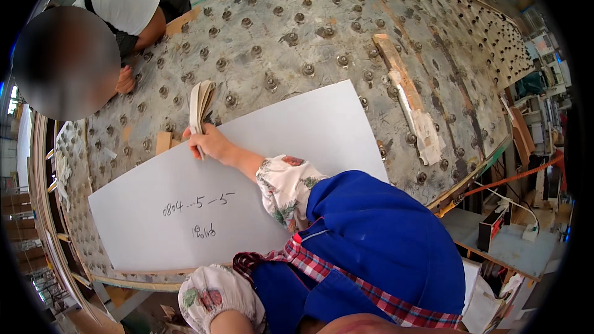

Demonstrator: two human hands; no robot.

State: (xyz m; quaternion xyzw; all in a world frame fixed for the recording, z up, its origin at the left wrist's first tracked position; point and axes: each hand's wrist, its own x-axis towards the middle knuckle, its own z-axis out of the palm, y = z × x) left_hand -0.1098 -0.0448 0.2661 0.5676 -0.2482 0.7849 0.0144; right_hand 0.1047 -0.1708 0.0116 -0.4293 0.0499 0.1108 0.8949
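Observation:
My right hand [215, 146] is closed round the lower end of a folded off-white bundle [201, 104], flat and layered; I cannot tell if it is cloth or paper. Under that hand lies a large white panel [297, 125] with black handwriting on its left half. The hand is over the panel's far edge, and the bundle stands up beyond it. Close to the hand, a small wooden block [163, 142] sits at the same edge. My left arm shows only its flowered sleeve [213, 297] at the bottom; the left hand is out of view.
The panel rests on a wide grey table [322, 6] studded with metal ball rollers. A wooden strip [408, 99] wrapped partly in whitish material lies to the right. Another person leans on the far left edge, one hand [125, 80] on the table. An orange hose [513, 179] runs at right.

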